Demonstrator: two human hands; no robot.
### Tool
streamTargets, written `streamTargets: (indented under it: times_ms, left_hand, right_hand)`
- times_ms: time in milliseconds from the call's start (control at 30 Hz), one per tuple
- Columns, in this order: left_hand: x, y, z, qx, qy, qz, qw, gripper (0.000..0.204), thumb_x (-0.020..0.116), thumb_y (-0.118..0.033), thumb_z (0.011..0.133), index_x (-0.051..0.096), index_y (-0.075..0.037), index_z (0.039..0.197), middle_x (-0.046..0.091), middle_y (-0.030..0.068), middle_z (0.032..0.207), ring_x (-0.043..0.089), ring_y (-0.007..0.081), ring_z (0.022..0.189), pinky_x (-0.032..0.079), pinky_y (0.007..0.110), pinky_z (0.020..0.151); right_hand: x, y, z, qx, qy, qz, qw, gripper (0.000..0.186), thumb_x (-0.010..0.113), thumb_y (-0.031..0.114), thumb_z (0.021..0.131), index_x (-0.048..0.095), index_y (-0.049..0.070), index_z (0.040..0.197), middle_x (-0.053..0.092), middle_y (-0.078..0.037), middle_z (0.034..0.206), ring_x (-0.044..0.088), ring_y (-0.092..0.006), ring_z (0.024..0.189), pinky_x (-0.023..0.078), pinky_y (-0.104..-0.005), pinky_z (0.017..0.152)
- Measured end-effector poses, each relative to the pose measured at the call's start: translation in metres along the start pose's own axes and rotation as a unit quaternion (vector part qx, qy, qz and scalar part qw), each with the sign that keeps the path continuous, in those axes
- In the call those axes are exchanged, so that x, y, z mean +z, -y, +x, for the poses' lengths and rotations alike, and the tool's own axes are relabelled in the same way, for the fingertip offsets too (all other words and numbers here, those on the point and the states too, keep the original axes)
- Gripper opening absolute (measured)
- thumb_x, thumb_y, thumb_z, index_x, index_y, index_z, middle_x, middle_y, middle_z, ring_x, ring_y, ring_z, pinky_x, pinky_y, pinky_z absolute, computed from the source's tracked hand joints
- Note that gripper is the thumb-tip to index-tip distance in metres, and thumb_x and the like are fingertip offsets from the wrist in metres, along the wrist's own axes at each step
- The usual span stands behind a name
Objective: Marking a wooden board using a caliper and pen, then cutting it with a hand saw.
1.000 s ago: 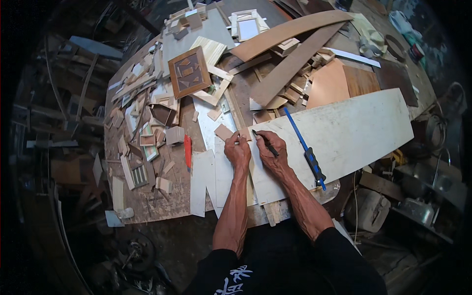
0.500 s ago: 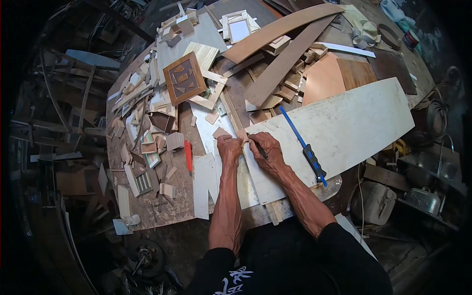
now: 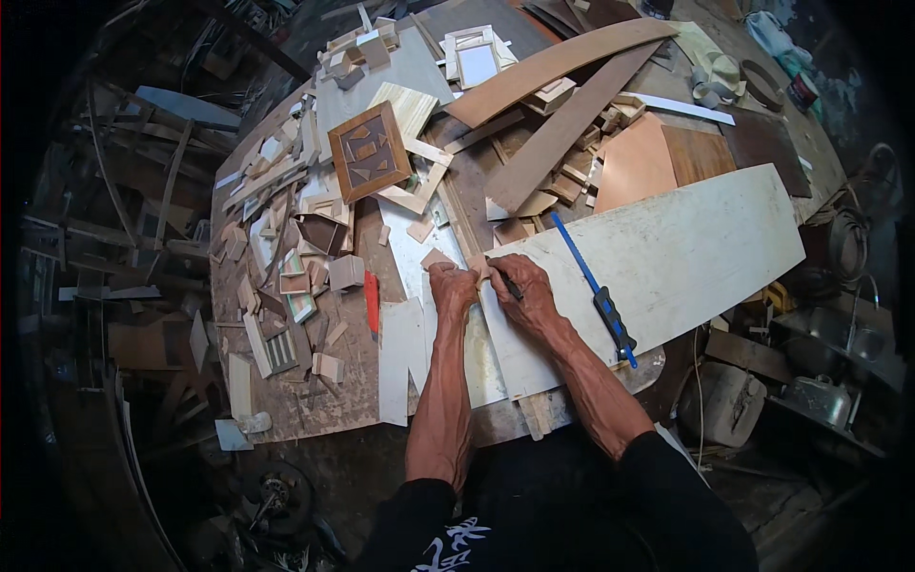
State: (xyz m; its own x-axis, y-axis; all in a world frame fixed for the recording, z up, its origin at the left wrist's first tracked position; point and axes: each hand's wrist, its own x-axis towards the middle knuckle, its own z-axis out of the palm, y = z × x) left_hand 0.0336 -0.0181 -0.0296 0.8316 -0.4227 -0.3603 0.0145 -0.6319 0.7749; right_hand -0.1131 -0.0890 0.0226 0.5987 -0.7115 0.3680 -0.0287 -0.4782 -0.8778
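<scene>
My left hand (image 3: 453, 284) is closed with its fingertips against a small thin wood piece (image 3: 479, 264), steadying it at the edge of a long pale board (image 3: 658, 253). In my right hand (image 3: 524, 291) a dark pen-like tool (image 3: 512, 286) is gripped, its tip close to that piece; the fingers hide the contact. Just beyond my left hand lies another small wood chip (image 3: 436, 258). A hand saw (image 3: 610, 319) with a blue blade and black-and-blue handle rests across the board, right of my right hand.
Wood offcuts and small boxes (image 3: 300, 276) crowd the table's left side, near a red tool (image 3: 372, 303). A framed wooden inlay (image 3: 369, 153) sits beyond my hands. Long curved brown strips (image 3: 562, 67) lie at the back, with copper-coloured sheet (image 3: 634, 162) beside them.
The table scene has shifted slightly right and down in the picture. Both hands stay at the same small wood piece; my right hand's tool has changed angle a little.
</scene>
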Motion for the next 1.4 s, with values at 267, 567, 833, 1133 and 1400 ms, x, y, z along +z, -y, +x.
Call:
streamTargets:
  times_ms: [267,567,833,1133,1400]
  left_hand:
    - [0.003,0.005,0.000,0.005,-0.013,-0.010,1.000,0.051,0.075,-0.027,0.071,0.050,0.007,0.101,0.054,0.0178,0.102,0.056,0.0303,0.094,0.044,0.036,0.084]
    - [0.007,-0.004,-0.001,0.014,-0.023,0.014,1.000,0.046,0.072,-0.023,0.069,0.051,0.004,0.101,0.059,0.0192,0.100,0.059,0.0328,0.092,0.047,0.037,0.083]
    - [-0.008,-0.020,-0.027,0.117,-0.007,0.022,0.993,0.041,0.069,-0.023,0.071,0.055,-0.005,0.105,0.064,0.0158,0.079,0.062,0.0319,0.075,0.049,0.040,0.073]
    - [-0.026,-0.022,-0.040,0.295,0.041,0.096,0.950,0.059,0.073,-0.023,0.069,0.051,0.000,0.119,0.050,0.0191,0.114,0.051,0.0359,0.107,0.044,0.041,0.091]
    - [-0.034,-0.013,-0.025,0.376,-0.062,0.095,0.919,0.046,0.070,-0.021,0.070,0.057,0.000,0.109,0.057,0.0199,0.104,0.053,0.0371,0.099,0.043,0.044,0.087]
  right_hand:
    - [0.001,0.002,0.000,0.005,-0.005,-0.021,1.000,0.013,0.057,0.007,0.083,0.065,0.000,0.092,0.065,-0.016,0.086,0.063,-0.0308,0.084,0.049,-0.0366,0.078]
    - [-0.005,-0.003,0.006,0.029,0.046,-0.042,0.998,0.018,0.056,0.013,0.085,0.065,-0.001,0.094,0.066,-0.017,0.089,0.063,-0.0309,0.083,0.049,-0.0358,0.077]
    - [-0.040,0.035,-0.029,0.094,-0.067,0.020,0.993,0.019,0.057,0.013,0.088,0.066,0.000,0.099,0.066,-0.015,0.090,0.064,-0.0261,0.082,0.049,-0.0325,0.073]
    - [-0.093,0.030,-0.108,0.094,-0.161,-0.065,0.980,0.018,0.051,0.013,0.094,0.063,0.000,0.097,0.064,-0.009,0.085,0.060,-0.0164,0.073,0.047,-0.0292,0.068]
    - [-0.119,0.035,-0.133,0.106,-0.154,-0.157,0.970,0.011,0.057,0.007,0.086,0.060,0.001,0.094,0.059,-0.014,0.087,0.056,-0.0306,0.084,0.044,-0.0388,0.075]
